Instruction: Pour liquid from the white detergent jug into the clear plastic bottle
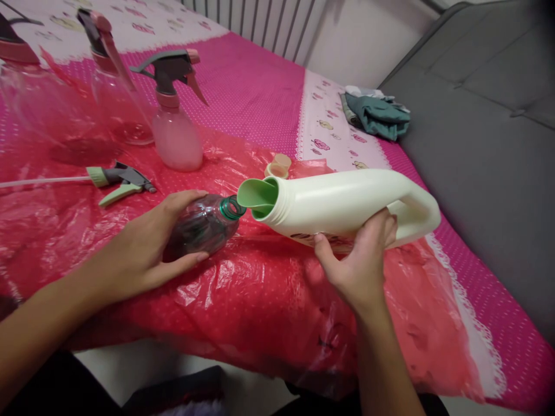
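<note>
My left hand (151, 240) is wrapped round a clear plastic bottle (212, 224) with a green ring at its uncapped neck. The bottle leans to the right over the red plastic sheet. With my right hand (358, 248) I grip a large cream detergent jug (347, 193) by its body near the handle, tipped onto its side. Its green pouring spout (258, 193) points left, right at the bottle's mouth; whether they touch I cannot tell, and no liquid shows between them. Behind the spout lies a pale yellow cap (278, 165).
A grey and green spray trigger (124, 180) with its tube lies at left. Beyond it stand a small spray bottle (177, 136) with pinkish liquid and two larger spray bottles. Folded cloth (376, 114) rests near the grey padded headboard (485, 115). Red plastic sheeting (260, 300) covers the near bed edge.
</note>
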Demonstrator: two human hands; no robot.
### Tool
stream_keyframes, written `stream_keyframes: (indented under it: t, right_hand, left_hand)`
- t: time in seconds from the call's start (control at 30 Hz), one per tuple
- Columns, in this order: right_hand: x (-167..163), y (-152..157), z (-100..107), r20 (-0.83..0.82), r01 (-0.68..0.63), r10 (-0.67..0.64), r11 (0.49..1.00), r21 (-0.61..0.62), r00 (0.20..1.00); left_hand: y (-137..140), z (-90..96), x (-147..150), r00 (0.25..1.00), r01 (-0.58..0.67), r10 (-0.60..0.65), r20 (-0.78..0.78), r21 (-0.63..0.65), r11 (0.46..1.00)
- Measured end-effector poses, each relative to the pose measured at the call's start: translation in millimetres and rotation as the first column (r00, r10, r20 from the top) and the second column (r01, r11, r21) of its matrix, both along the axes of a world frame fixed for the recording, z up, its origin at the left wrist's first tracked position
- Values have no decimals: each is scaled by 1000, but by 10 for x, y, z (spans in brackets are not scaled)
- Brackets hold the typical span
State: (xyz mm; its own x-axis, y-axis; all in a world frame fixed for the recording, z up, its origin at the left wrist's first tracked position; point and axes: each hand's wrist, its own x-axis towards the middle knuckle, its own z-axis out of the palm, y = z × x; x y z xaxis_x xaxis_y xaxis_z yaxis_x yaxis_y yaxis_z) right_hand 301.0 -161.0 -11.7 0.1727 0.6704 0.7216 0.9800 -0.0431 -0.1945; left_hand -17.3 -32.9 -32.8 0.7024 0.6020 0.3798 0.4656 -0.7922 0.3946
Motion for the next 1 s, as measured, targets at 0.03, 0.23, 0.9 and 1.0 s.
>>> stream_keyframes:
  t: [0.03,0.23,0.9,1.0]
  right_hand:
    - [1,-3,3,-7,2,-2,1000,0,1000]
    - [-6,-21,28,-61,-4,2,1000,-31,998]
    - [-42,-19,34,-108,54,-57,998,-34,992]
    - [-17,-42,57,-111,22,-30,998,-66,993]
  left_hand:
    - [0,-1,-1,1000,1,-1,-3,-2,1000]
    - [1,29,13,1000,6,-6,-6,-8,1000]
    - [-18,38,28,1000,15,-15,-7,-3,1000]
    - [-7,23,22,1000,22,-22,-7,-4,1000]
